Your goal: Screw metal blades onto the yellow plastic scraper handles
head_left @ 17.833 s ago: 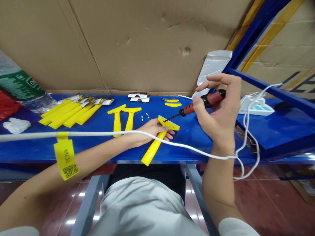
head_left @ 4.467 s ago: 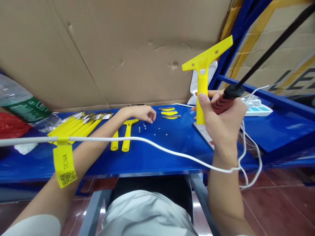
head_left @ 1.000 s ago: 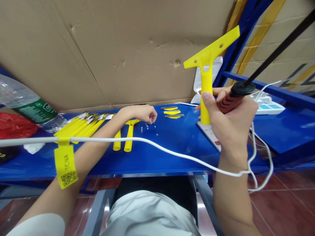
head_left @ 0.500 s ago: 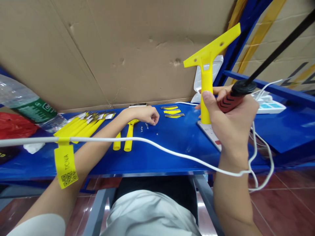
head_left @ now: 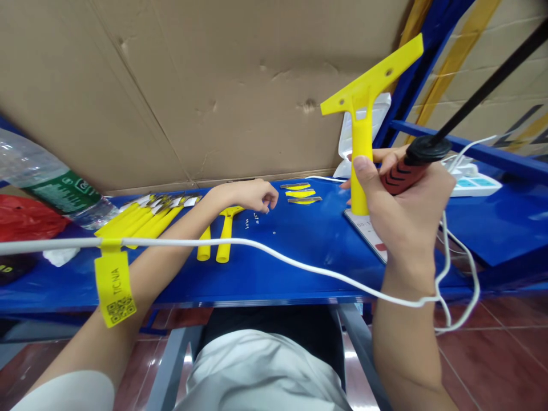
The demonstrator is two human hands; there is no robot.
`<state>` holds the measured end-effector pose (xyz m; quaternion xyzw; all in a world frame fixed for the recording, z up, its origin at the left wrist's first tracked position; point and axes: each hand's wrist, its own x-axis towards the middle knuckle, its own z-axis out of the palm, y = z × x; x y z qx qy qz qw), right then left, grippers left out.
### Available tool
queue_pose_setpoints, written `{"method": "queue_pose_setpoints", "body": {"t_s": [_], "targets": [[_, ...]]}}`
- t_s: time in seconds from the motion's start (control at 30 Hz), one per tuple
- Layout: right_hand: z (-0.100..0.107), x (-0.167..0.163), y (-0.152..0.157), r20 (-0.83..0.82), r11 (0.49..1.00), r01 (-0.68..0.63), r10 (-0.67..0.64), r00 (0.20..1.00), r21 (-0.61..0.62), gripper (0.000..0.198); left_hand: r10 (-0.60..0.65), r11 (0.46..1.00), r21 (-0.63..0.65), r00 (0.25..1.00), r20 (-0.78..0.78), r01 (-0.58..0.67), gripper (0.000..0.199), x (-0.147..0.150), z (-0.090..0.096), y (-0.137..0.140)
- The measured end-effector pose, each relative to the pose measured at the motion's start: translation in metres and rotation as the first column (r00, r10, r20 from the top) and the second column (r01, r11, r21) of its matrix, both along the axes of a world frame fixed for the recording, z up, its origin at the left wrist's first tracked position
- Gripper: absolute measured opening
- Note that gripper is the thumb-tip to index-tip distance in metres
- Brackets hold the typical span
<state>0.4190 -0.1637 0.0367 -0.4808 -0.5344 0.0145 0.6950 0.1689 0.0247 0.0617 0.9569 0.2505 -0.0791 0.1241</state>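
My right hand [head_left: 413, 214] holds a yellow T-shaped scraper handle [head_left: 362, 137] upright, wide head at the top. The same hand grips a screwdriver [head_left: 406, 171] by its red and black grip, its dark shaft pointing up to the right. My left hand [head_left: 259, 196] hovers over the blue table with fingers curled together; whether something is in them I cannot make out. Below it lie tiny pale screws or similar bits [head_left: 256, 219]. Another yellow scraper handle [head_left: 225, 240] lies by the left forearm, beside a partly hidden yellow tube [head_left: 204, 248].
Short yellow strips with metal edges [head_left: 299, 194] lie behind the table's middle. A phone [head_left: 367, 234] lies under the right hand. At left are several yellow scrapers [head_left: 141, 222] and a bottle [head_left: 64, 185]. A tagged white cable [head_left: 299, 268] crosses in front; a white case [head_left: 475, 185] sits right.
My left hand has risen slightly away from the tiny bits and now covers most of a pale item behind it. My right hand keeps its hold, shifting slightly right.
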Motion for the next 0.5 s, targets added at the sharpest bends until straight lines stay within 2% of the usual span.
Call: {"method": "queue_pose_setpoints", "body": {"t_s": [0.13, 0.23, 0.4, 0.5], "targets": [[0.004, -0.004, -0.002, -0.050, 1.000, 0.014, -0.013, 0.999, 0.015, 0.045, -0.052, 0.983, -0.176, 0.999, -0.008, 0.050, 0.026, 0.003, 0.011, -0.014], [0.005, -0.005, -0.003, -0.043, 1.000, 0.003, -0.003, 0.999, -0.003, 0.043, -0.109, 0.952, -0.290, 0.993, -0.040, 0.093, 0.029, 0.009, 0.008, -0.025], [0.004, -0.004, -0.003, -0.066, 0.999, -0.003, 0.005, 0.998, 0.033, 0.041, -0.176, 0.940, -0.307, 0.983, -0.050, 0.152, 0.013, 0.018, -0.004, -0.033], [0.003, -0.003, -0.002, -0.058, 1.000, 0.001, 0.000, 0.998, 0.021, 0.040, -0.144, 0.959, -0.256, 0.987, -0.069, 0.122, 0.015, 0.019, -0.005, -0.031]]}}
